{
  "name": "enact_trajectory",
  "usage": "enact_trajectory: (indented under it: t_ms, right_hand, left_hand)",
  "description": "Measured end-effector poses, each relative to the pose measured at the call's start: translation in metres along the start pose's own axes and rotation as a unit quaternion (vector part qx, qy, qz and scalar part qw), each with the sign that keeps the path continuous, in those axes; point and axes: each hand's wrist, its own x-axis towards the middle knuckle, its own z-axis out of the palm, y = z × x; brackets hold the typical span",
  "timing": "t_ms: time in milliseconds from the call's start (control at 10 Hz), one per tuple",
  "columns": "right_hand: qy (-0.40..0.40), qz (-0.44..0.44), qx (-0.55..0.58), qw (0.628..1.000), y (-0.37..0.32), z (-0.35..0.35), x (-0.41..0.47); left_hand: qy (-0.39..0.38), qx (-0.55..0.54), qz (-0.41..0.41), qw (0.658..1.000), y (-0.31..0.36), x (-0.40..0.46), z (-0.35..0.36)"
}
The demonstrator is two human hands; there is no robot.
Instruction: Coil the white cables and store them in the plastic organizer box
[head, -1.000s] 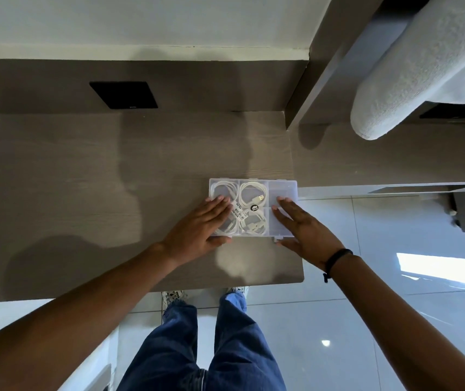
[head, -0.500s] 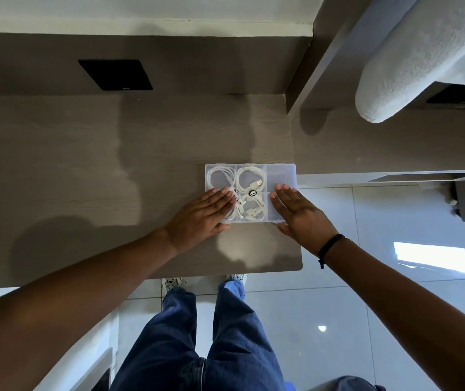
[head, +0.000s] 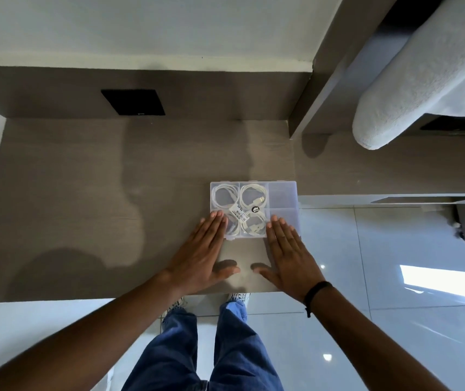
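Observation:
A clear plastic organizer box [head: 282, 193] lies shut at the right end of the brown table [head: 112, 198]. Several coiled white cables [head: 253, 196] show through its lid, in the left and middle compartments; the right compartments look empty. My left hand [head: 205, 249] lies flat, palm down, with its fingertips on the box's near left corner. My right hand [head: 289, 249] lies flat too, fingertips on the near right part of the lid. Neither hand grips anything.
The box sits close to the table's right edge [head: 296, 221], beyond which is glossy white tiled floor [head: 381, 263]. A black square panel [head: 133, 102] is set in the back wall. A white cushioned roll [head: 423, 74] hangs over the upper right. My legs in jeans [head: 205, 348] stand below.
Both hands have slid back toward me, so only the fingertips rest on the box's near edge. The box stays in place.

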Motion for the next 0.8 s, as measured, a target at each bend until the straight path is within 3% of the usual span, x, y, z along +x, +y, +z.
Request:
enact_trajectory:
  t_ms: [400, 700, 800]
  right_hand:
    - [-0.017, -0.026, 0.012, 0.999, 0.060, -0.056, 0.134]
    - [-0.027, -0.022, -0.002, 0.999, 0.075, -0.069, 0.164]
    - [-0.023, -0.028, -0.022, 0.999, 0.053, -0.093, 0.151]
  left_hand:
    - [-0.036, 0.041, -0.008, 0.998, -0.080, 0.117, -0.049]
    - [-0.049, 0.056, 0.001, 0.997, -0.093, 0.149, -0.062]
    - [0.006, 0.046, 0.008, 0.999, -0.093, 0.148, -0.081]
